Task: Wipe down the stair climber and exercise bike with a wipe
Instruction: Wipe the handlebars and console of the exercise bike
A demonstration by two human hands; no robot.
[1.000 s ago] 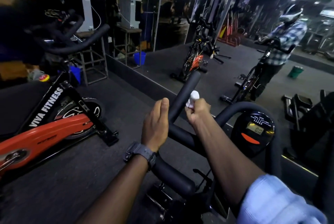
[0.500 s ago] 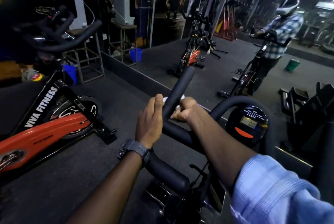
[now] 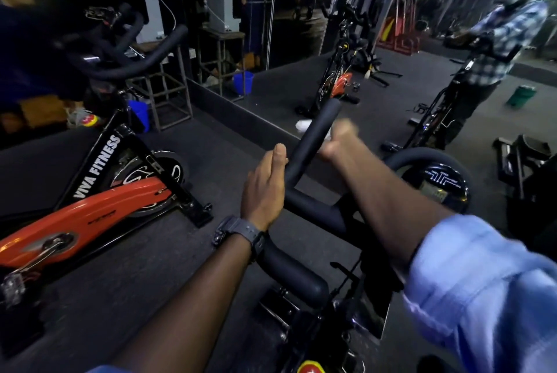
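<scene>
- On the handlebar, the right hand, gripping the wipe, is sliding further up than a second ago.
- The left hand is resting flat against the bar, steadying; bike wiping is progressing.

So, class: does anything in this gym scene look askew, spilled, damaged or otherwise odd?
Nothing stands out. The right hand, blurred, holds a white wipe round the upright handlebar; the left hand rests flat against that bar lower down. The orange bike stands upright on the floor.
</scene>
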